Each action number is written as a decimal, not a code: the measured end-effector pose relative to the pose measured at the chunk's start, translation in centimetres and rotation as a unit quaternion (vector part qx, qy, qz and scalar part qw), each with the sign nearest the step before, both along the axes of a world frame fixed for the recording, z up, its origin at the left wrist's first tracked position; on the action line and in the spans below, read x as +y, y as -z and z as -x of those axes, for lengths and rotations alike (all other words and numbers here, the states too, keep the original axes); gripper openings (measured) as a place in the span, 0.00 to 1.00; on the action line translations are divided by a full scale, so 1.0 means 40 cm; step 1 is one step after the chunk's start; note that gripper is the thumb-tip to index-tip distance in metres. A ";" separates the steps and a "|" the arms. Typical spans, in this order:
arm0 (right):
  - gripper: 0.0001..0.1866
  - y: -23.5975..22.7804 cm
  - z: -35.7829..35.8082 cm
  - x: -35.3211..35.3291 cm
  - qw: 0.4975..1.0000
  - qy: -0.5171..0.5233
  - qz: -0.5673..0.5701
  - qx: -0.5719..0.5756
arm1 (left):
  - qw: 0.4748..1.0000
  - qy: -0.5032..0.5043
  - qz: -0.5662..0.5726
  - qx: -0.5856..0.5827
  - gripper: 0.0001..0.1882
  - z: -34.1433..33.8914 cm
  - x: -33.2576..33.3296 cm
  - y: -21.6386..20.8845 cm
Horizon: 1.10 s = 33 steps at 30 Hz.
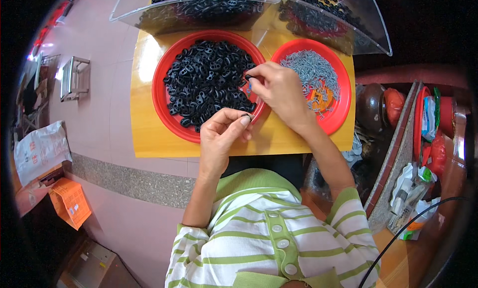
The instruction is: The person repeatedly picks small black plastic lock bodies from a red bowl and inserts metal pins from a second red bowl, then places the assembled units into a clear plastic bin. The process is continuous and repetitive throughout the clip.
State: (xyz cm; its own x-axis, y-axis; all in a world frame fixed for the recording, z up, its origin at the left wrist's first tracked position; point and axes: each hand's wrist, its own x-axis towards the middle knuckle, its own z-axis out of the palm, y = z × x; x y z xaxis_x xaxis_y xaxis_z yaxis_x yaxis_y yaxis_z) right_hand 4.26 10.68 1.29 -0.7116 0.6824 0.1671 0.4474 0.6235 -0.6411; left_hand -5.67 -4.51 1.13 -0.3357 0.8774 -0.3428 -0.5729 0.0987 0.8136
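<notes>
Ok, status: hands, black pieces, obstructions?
Left hand: small dark piece pinched. Right hand: small black piece pinched. Black pieces heaped in larger red tray. Nothing visibly blocking.

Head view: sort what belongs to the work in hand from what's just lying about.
Apparently in use:
left hand, pinching something dark
right hand, pinching a black piece
larger red tray of black pieces
smaller red tray of grey metal pieces
clear bins of black pieces
yellow tabletop

Apparently lying about:
metal stool
white bag
orange bag

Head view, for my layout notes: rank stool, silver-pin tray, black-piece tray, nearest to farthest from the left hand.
1. Black-piece tray: just beyond left hand.
2. Silver-pin tray: on the right.
3. Stool: far left.
</notes>
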 end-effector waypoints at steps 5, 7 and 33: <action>0.13 -0.040 -0.070 -0.029 0.830 0.032 0.498 0.250 | 0.999 -0.034 -0.001 -0.006 0.05 -0.006 0.022 -0.006; 0.12 -0.038 -0.092 -0.041 0.805 0.041 0.528 0.266 | 0.999 -0.034 0.002 -0.002 0.06 -0.016 0.034 -0.011; 0.13 -0.031 -0.199 -0.086 0.805 0.059 0.499 0.314 | 0.993 0.017 -0.022 0.117 0.05 -0.092 0.083 -0.013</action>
